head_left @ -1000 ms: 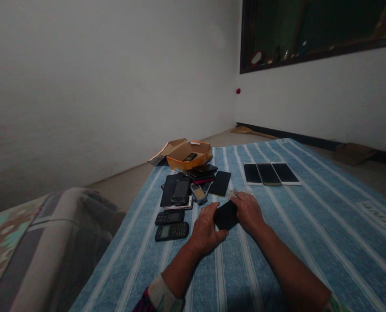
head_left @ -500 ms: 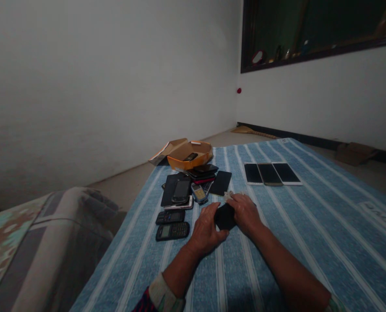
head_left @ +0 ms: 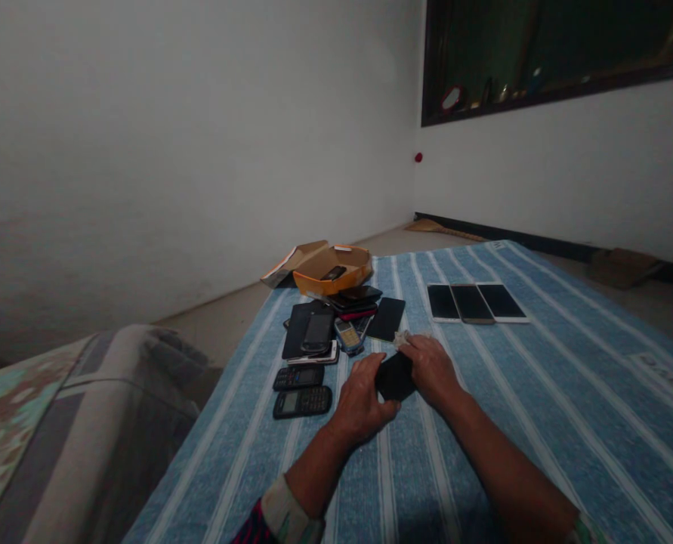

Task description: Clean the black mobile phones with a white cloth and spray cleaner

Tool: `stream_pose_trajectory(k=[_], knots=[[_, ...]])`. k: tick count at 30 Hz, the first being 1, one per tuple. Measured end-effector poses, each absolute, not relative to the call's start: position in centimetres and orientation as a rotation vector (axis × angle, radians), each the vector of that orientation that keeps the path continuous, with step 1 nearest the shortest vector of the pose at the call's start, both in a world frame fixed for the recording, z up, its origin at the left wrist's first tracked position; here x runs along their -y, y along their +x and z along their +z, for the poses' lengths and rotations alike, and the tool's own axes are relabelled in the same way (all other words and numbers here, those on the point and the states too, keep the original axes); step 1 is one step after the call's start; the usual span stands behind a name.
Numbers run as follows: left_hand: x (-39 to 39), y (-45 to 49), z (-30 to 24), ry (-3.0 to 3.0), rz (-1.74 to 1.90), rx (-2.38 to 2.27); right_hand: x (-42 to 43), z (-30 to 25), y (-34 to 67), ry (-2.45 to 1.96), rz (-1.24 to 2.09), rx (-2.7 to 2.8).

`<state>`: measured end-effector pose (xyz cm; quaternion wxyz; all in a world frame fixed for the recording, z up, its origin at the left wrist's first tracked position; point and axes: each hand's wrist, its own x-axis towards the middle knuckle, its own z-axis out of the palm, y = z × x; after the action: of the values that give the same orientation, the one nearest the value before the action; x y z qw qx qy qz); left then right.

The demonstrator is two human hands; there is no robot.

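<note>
My left hand (head_left: 363, 397) grips a black smartphone (head_left: 393, 378) by its near and far edges, thumb at the near side. Over the phone's right end bends my right hand (head_left: 431, 370), its fingers closed on a crumpled pale cloth (head_left: 405, 338) that sticks out past the fingertips. Part of the phone lies hidden under that hand. Left of my hands are two black keypad phones (head_left: 302, 402), one beyond the other. A small blue-edged keypad phone (head_left: 348, 335) and a dark flat phone (head_left: 387, 319) lie just beyond.
An open orange box (head_left: 331, 285) with a phone inside stands at the back, beside a pile of phones (head_left: 359, 298). Three smartphones (head_left: 472, 304) lie in a row at the right on the blue striped cloth (head_left: 540, 393). A draped grey blanket (head_left: 121, 423) is at the left.
My right hand has shifted slightly on the phone, the cloth still in its fingers. The left hand keeps its hold. The whole view has moved very slightly.
</note>
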<state>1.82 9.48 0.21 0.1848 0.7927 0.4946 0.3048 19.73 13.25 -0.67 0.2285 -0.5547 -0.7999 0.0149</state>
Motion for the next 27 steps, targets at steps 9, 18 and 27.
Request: stream_pose_trajectory(k=[9, 18, 27], knots=[[-9.4, 1.9, 0.3, 2.23, 0.854, -1.398, -12.9, -0.8, 19.4, -1.453, 0.031, 2.215], [-9.5, 1.8, 0.2, 2.242, 0.868, -1.381, -13.0, -0.8, 19.4, -1.42, 0.072, 2.24], [-9.4, 2.0, 0.5, 2.248, 0.862, -1.392, -12.7, -0.8, 19.2, -1.369, 0.072, 2.242]])
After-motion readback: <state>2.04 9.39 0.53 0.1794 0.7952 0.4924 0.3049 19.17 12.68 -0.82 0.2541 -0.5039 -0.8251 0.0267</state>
